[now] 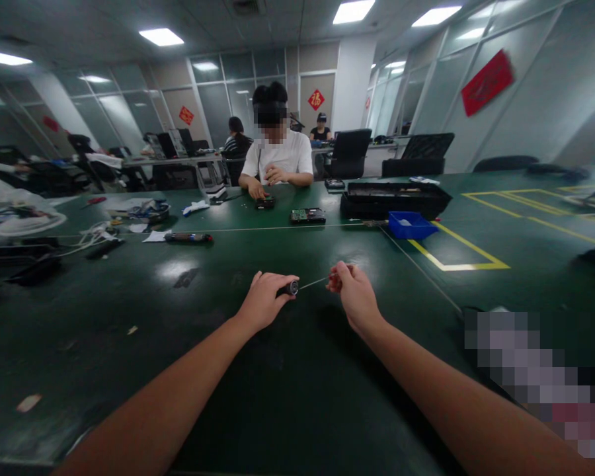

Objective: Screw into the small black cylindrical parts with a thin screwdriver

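In front of me, my left hand [265,301] is closed around a short dark cylinder [292,288], its round, silver-rimmed end turned to the right. My right hand [351,291] pinches a thin metal rod [315,283], whose other end is hidden in the fingers. The rod slants down leftward to the cylinder's end; I cannot tell whether it touches or enters it. Both hands are held above the green tabletop [277,396].
Across the table a person in a white shirt handles a small dark device [264,202]. A circuit board [308,215], a black tray [395,198] and a blue bin [410,225] stand beyond my hands. An electric screwdriver [188,238] lies left; cables [94,236] are farther left.
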A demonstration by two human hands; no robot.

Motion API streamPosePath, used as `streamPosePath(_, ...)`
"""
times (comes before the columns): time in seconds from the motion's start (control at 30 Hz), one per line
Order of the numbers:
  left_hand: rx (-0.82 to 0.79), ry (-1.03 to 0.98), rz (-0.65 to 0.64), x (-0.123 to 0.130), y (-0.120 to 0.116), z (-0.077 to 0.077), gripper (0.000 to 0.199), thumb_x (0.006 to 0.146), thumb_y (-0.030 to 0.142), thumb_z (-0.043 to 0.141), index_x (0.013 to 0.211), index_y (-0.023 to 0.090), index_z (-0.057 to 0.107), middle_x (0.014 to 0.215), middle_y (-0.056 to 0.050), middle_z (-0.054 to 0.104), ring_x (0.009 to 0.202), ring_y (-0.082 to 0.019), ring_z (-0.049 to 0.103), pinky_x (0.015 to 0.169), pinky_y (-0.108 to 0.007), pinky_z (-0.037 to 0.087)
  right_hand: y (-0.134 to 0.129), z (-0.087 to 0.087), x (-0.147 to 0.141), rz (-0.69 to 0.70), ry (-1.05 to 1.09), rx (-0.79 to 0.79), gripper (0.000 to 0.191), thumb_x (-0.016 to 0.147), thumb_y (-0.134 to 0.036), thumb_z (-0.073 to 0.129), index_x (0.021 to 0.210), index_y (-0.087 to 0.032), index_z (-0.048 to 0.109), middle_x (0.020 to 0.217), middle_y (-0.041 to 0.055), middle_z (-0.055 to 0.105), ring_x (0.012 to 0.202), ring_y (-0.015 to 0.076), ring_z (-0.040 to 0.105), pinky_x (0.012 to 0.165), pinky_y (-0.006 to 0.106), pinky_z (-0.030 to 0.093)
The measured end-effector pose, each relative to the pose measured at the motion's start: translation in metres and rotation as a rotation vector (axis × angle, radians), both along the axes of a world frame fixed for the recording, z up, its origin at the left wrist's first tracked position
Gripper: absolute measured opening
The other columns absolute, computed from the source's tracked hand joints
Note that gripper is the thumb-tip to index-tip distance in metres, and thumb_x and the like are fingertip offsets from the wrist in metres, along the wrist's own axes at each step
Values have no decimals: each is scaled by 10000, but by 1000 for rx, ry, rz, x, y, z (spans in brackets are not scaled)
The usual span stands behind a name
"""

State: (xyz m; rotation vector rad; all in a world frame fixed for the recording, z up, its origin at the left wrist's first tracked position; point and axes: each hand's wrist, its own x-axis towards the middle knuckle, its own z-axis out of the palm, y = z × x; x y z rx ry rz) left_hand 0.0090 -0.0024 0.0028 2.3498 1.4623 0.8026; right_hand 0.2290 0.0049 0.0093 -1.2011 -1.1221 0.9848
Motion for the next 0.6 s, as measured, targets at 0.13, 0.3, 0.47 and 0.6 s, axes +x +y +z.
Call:
streamPosePath(0.13, 7, -11, -9, -2, 0, -1, 384, 905, 216, 678, 1279, 300, 663, 1262, -43, 690, 1212, -273, 580, 1152, -571, 288, -7, 5, -2, 23, -109, 102, 353, 955, -535, 500, 904, -205, 615, 803, 58, 669, 704, 195, 634, 667, 354, 529)
streamPosePath(0.3, 19, -45, -39, -2, -1, 0, 404, 893, 210, 691, 1293, 261, 661, 1226, -45, 704, 1158, -257, 604, 1064, -451, 413, -13, 11, -4, 64, -229, 183, 323, 965, -510, 516, 913, -210, 622, 791, 46, 679, 722, 200, 635, 705, 355, 500)
streamPosePath(0.47, -5, -45, -43, -1, -2, 0, 411, 895, 215, 690, 1301, 263, 653, 1207, -48, 705, 1134, -247, 601, 1037, -434, 427, -17, 13, -6, 68, -412, 249, 307, 999, -483, 472, 959, -213, 614, 797, 39, 698, 743, 199, 657, 715, 341, 483)
streamPosePath(0.6, -15, -5, -51, -1, -1, 0, 415, 895, 217, 684, 1307, 257, 650, 1183, -56, 701, 1110, -251, 593, 1024, -435, 430, -21, 17, -7, 99, -548, 310, 224, 1008, -410, 469, 972, -225, 591, 806, 34, 703, 762, 204, 676, 719, 333, 471)
